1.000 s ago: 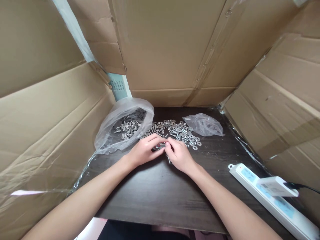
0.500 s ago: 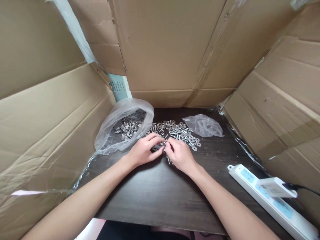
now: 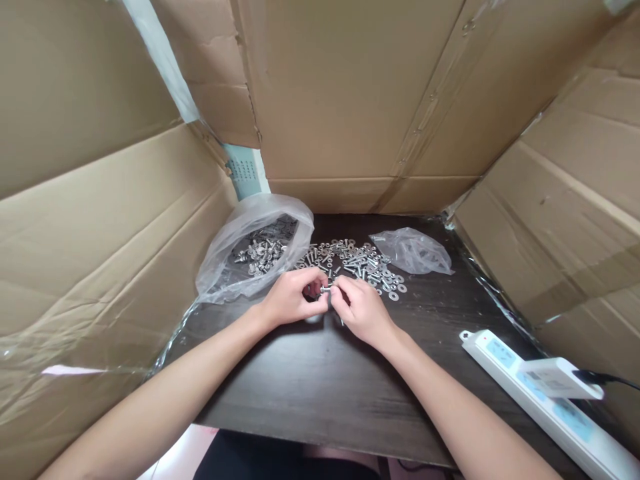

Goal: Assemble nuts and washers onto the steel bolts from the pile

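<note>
My left hand [image 3: 296, 294] is curled round the head end of a small metal bolt [image 3: 325, 289]. From the other side my right hand [image 3: 361, 305] pinches at the bolt's shank end, its fingertips pressed together. The bolt lies roughly level between both hands, just above the table; whether a nut or washer sits on it is too small to tell. Right behind the fingers spreads a loose pile of bolts, nuts and washers [image 3: 361, 261]. Part of another bolt shows under my right hand.
An open clear plastic bag [image 3: 213, 279] at the left holds many bolts with parts on them. Another crumpled plastic bag [image 3: 414, 252] lies at the back right. A white power strip [image 3: 500, 360] with a plugged-in charger [image 3: 555, 377] is at the right. Cardboard walls [image 3: 350, 100] enclose the dark table [image 3: 300, 393].
The view has shifted slightly. My left hand's fingers have opened a little round the bolt, so more of it shows. My right hand keeps its pinch.
</note>
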Demonstrator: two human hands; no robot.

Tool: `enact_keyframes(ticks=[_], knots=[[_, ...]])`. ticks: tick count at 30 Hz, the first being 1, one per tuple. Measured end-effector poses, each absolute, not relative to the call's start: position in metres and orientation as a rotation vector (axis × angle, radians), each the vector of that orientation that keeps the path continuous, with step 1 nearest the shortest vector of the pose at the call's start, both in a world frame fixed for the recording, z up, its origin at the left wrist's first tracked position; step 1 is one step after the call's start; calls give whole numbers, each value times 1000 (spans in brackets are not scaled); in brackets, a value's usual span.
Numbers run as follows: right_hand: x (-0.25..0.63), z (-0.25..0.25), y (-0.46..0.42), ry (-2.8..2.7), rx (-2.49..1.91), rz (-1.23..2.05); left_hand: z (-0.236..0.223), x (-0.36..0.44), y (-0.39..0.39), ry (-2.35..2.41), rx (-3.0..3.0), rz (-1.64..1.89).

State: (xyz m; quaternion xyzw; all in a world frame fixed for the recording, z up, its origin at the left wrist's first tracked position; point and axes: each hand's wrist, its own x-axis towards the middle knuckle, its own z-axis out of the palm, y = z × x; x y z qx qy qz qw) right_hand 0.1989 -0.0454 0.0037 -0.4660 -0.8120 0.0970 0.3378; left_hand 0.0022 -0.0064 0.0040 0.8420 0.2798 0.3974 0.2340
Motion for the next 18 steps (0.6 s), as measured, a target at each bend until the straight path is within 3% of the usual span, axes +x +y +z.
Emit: enact_keyframes(ticks=[18], knots=[[201,0,-43,-2111,-1121,336,3,0,-6,714,2343,1101]])
